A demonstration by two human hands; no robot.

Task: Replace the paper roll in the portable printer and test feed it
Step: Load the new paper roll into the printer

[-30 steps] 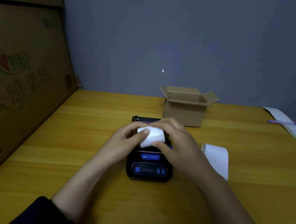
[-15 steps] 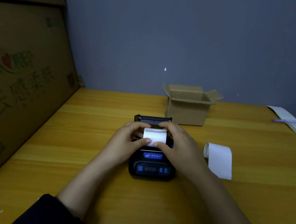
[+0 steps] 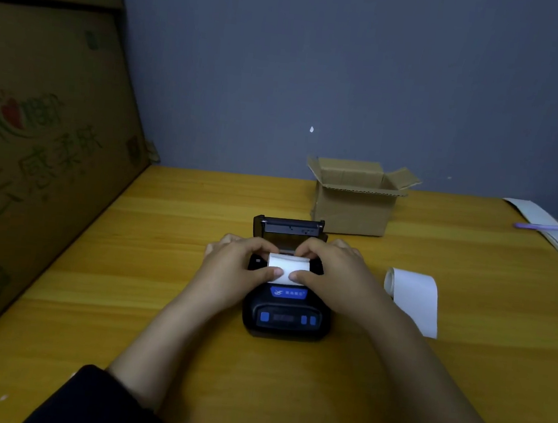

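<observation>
Open cardboard box (image 3: 354, 202) at table (image 3: 165, 233) rear; purple pen (image 3: 544, 227) on paper far right.

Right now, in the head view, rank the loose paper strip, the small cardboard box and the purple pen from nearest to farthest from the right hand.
From the right hand:
1. Loose paper strip, on the table just to its right.
2. Small cardboard box, behind it, toward the wall.
3. Purple pen, far right, lying on paper.

From my feed: matte black plastic printer (image 3: 285, 318), smooth white paper roll (image 3: 288, 269), glossy wooden table (image 3: 158, 302), rough cardboard box (image 3: 353, 212).
</observation>
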